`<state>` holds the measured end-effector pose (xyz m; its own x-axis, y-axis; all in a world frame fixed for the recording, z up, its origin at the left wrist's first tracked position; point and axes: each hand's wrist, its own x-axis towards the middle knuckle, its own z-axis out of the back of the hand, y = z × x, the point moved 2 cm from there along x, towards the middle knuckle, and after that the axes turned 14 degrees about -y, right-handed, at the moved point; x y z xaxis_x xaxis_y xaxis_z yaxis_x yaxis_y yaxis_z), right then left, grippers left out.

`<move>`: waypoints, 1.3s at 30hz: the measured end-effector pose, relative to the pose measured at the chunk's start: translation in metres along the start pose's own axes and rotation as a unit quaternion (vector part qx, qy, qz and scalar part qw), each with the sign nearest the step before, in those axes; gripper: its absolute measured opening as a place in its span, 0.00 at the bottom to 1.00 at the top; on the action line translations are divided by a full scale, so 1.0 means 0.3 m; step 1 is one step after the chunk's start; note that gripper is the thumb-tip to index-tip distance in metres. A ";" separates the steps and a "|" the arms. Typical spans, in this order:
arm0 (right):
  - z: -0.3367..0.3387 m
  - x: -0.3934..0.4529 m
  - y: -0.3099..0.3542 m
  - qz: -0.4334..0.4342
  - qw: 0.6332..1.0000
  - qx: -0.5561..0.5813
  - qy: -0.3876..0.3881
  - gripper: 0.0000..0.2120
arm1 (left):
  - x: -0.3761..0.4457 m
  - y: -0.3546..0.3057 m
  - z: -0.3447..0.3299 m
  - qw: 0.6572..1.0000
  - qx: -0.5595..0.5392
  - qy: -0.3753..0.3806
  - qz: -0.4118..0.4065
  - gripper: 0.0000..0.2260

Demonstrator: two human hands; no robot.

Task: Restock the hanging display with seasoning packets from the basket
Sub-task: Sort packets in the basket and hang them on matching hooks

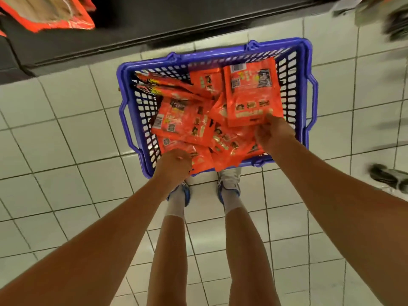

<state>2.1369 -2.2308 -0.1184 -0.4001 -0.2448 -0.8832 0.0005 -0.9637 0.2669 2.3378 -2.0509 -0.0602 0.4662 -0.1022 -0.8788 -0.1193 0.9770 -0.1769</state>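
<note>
A blue plastic basket (308,89) stands on the tiled floor in front of my feet, filled with several orange seasoning packets (185,122). My right hand (272,133) reaches into the basket's right side and pinches the lower edge of an orange packet (254,93) that is tilted up. My left hand (174,164) is at the basket's near left corner, fingers curled down on the packets there; whether it grips one is hidden by the back of the hand.
A dark shelf base (154,34) runs along the top. Orange packaging (50,14) hangs at the top left. Blurred goods (379,16) sit top right, a dark object (388,176) lies on the floor at right. White tiled floor surrounds the basket.
</note>
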 end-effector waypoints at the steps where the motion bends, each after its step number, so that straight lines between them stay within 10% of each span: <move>1: -0.005 -0.020 -0.007 -0.032 0.998 0.059 0.015 0.04 | 0.006 -0.013 -0.013 1.000 0.001 0.001 -0.022 0.09; 10: 0.055 -0.352 -0.014 -0.136 0.970 0.098 0.175 0.05 | -0.002 -0.153 -0.009 0.923 0.059 -0.145 -0.353 0.44; 18: 0.083 -0.359 -0.009 -0.137 0.965 0.046 0.221 0.07 | -0.021 -0.213 0.017 0.907 0.039 -0.116 -0.403 0.06; 22: 0.097 -0.282 0.023 -0.089 0.953 0.048 0.287 0.21 | -0.030 -0.232 0.011 0.922 0.007 -0.085 -0.377 0.03; 26: 0.124 -0.099 0.076 0.108 0.977 -0.168 0.079 0.13 | -0.015 -0.264 0.020 0.942 -0.067 -0.062 -0.324 0.06; 28: 0.118 -0.013 0.099 0.326 0.846 -0.419 -0.041 0.10 | 0.007 -0.277 0.021 0.947 -0.063 -0.074 -0.305 0.07; 31: 0.098 0.074 0.105 0.508 0.668 -0.543 -0.022 0.11 | 0.032 -0.301 0.022 0.950 -0.066 -0.105 -0.286 0.10; 34: 0.060 0.157 0.090 0.565 0.521 -0.639 0.024 0.47 | 0.047 -0.311 0.029 0.954 -0.058 -0.126 -0.267 0.01; 39: -0.017 0.216 0.092 0.608 0.361 -0.705 0.047 0.58 | 0.029 -0.305 0.041 0.948 -0.059 -0.101 -0.298 0.05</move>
<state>2.1157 -2.2738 -0.1701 0.7153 -0.5163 -0.4709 0.6161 0.7839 0.0765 2.3636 -2.1390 -0.0460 0.6382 -0.5790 -0.5074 0.1256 0.7286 -0.6734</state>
